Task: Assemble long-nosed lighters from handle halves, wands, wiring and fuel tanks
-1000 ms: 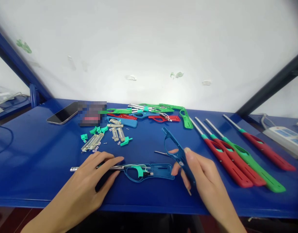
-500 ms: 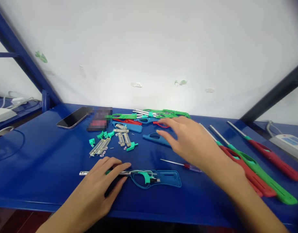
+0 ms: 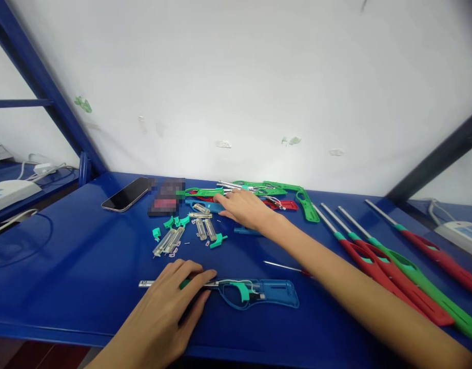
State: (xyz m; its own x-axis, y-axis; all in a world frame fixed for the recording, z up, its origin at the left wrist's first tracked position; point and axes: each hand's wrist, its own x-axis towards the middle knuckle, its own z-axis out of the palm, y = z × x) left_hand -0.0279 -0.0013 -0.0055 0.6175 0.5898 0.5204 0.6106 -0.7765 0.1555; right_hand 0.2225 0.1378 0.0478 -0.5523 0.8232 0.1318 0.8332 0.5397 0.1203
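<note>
My left hand (image 3: 174,297) is closed around the metal barrel of a partly built stick lighter (image 3: 280,292) lying near the table's front edge. This lighter is an open blue half shell with a teal trigger, a wire and inner parts showing. My right hand (image 3: 246,207) is stretched to the back, over a pile of lighter parts, thumb and forefinger apart. Beneath its fingers lie a green half shell (image 3: 197,192) and a blue half shell (image 3: 190,203); whether they touch is unclear. Under my right wrist another blue shell (image 3: 243,231) is partly hidden.
Clear fuel tanks (image 3: 170,242) and teal triggers (image 3: 219,241) lie mid-table. A screwdriver (image 3: 282,265) is partly under my right forearm. Several assembled red and green lighters (image 3: 424,277) lie at right. A phone (image 3: 126,195) and a blurred dark packet (image 3: 166,197) are at back left.
My right hand has moved left and farther back, from above the blue shell to the pile. My left hand keeps its hold on the lighter. The view has shifted slightly.
</note>
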